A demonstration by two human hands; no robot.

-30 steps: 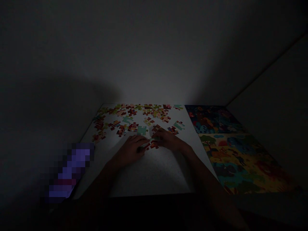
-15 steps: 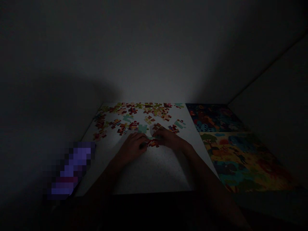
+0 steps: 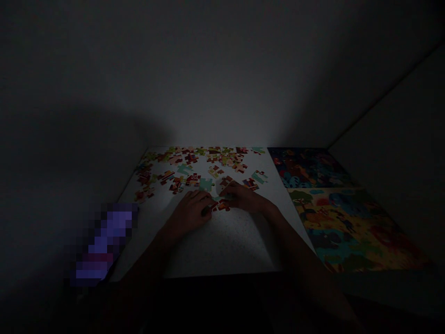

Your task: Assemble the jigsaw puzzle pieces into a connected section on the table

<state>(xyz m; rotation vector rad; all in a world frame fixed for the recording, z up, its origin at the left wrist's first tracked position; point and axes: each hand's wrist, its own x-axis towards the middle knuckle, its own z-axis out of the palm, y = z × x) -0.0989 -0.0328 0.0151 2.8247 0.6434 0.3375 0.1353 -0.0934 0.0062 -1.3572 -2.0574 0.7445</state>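
In the dim light my left hand (image 3: 193,209) and my right hand (image 3: 245,196) meet over a white table (image 3: 222,246). Both are closed, with fingertips pressed on the edges of a reddish-orange jigsaw puzzle piece (image 3: 223,207) between them. My fingers partly cover it, so I cannot tell whether it is one piece or several joined. Just beyond my fingers lie a pale green puzzle piece (image 3: 207,184) and a brownish puzzle piece (image 3: 226,181). A yellowish puzzle piece (image 3: 215,171) lies a little farther back.
Many loose puzzle pieces (image 3: 174,160) spread over the table's back and left. On the right lie a dark picture (image 3: 306,169) and a yellow animal picture (image 3: 347,222). A purple pixelated object (image 3: 104,243) is at the left edge; a wall (image 3: 222,93) rises behind.
My hands stay at the same spot, with my fingers shifting slightly on the piece. The whole view has tilted a little; the loose pieces look unmoved.
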